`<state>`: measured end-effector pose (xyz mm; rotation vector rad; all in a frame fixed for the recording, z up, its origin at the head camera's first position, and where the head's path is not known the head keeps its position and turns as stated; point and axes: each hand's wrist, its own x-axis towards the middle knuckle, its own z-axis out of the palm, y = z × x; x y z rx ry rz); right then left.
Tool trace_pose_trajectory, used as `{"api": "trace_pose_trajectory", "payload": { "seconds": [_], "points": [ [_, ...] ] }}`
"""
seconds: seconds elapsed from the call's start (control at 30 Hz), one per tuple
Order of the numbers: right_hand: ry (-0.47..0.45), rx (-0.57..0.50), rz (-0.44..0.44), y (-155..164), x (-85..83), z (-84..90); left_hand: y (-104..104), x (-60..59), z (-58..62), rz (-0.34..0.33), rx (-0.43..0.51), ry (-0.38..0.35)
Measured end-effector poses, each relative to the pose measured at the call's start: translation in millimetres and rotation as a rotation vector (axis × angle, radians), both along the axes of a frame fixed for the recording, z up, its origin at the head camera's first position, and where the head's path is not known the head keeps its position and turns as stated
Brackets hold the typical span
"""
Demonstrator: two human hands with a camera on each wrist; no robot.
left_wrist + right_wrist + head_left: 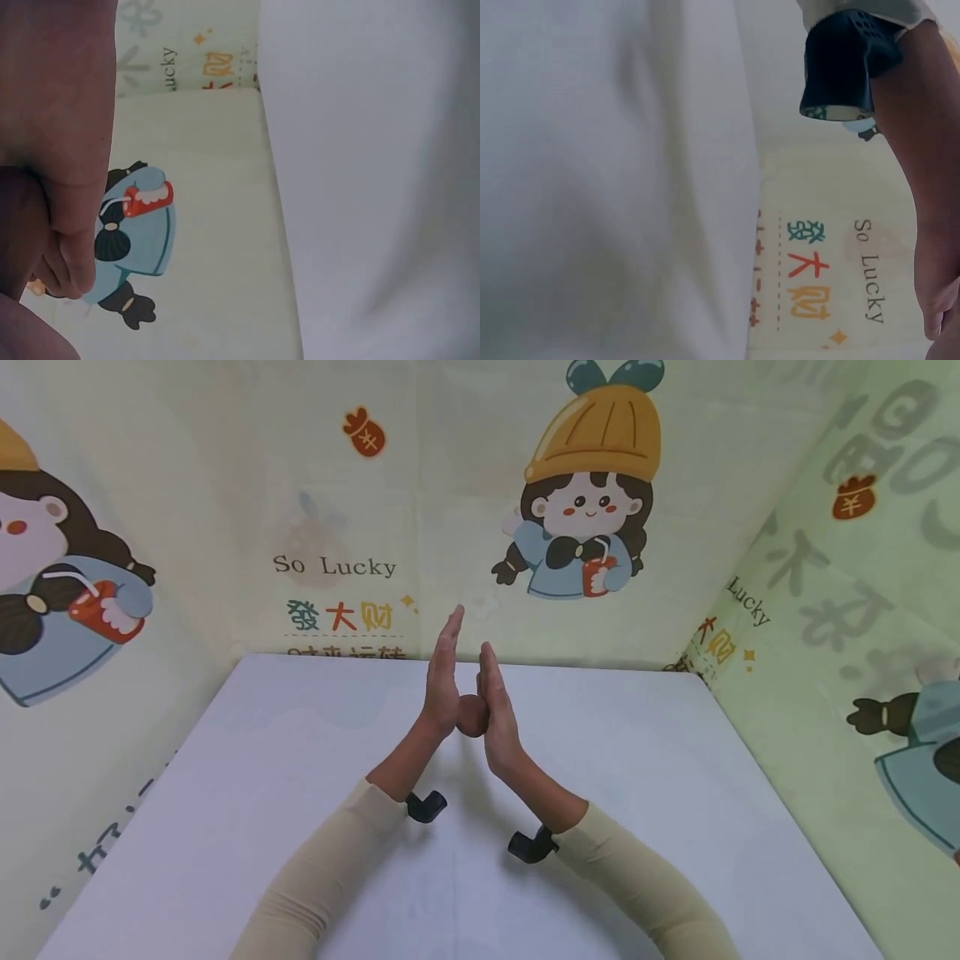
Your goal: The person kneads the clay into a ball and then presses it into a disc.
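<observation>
Both hands are raised over the middle of the table, palms facing each other and fingers straight, pointing up and away. Between the palms sits a round brown ball [472, 716], pressed from either side near the heels of the hands. My left hand [442, 685] is on its left side, my right hand [499, 714] on its right. In the left wrist view the ball [19, 232] shows partly, at the left edge among the hands. The right wrist view has the left hand [936, 281] at its right edge; the ball does not show there.
A white table [360, 718] lies below the hands, with their shadow on it. Printed cloth walls [450, 510] with cartoon figures and lettering stand behind and at both sides. Black wrist cameras are strapped on the left wrist [426, 807] and right wrist [532, 846].
</observation>
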<state>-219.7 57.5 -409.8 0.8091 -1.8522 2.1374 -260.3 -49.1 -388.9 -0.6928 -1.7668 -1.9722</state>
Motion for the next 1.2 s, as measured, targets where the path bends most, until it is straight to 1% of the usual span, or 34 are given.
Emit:
{"api": "trace_pose_trajectory", "payload": {
  "seconds": [0.13, 0.27, 0.37, 0.47, 0.6, 0.73, 0.83, 1.0, 1.2],
  "points": [
    [0.054, -0.001, -0.024, 0.3, -0.6, -2.5, 2.2, 0.3, -4.7, -0.038, -0.015, 0.009],
    [0.078, -0.040, -0.076, 2.3, -3.1, -1.6, 8.2, 3.0, -11.8, -0.100, -0.073, -0.012],
    [0.071, -0.067, -0.103, 5.1, -4.2, 0.3, 12.9, 5.1, -15.9, -0.155, -0.102, -0.032],
    [0.045, -0.092, -0.120, 7.6, -5.3, 3.4, 16.4, 8.0, -19.0, -0.212, -0.117, -0.032],
    [0.010, -0.110, -0.144, 10.0, -7.8, 8.7, 19.7, 11.3, -25.3, -0.261, -0.118, -0.040],
    [-0.015, -0.114, -0.154, 12.1, -10.9, 13.7, 22.4, 15.9, -31.3, -0.270, -0.119, -0.028],
    [-0.035, -0.121, -0.154, 13.3, -12.9, 16.5, 23.6, 20.1, -32.6, -0.269, -0.122, 0.009],
    [-0.131, -0.159, -0.150, 15.6, -17.2, 19.3, 25.8, 26.8, -30.1, -0.272, -0.133, 0.049],
    [-0.262, -0.273, -0.107, 17.9, -21.8, 21.1, 27.9, 32.8, -29.5, -0.265, -0.144, 0.058]
  ]
}}
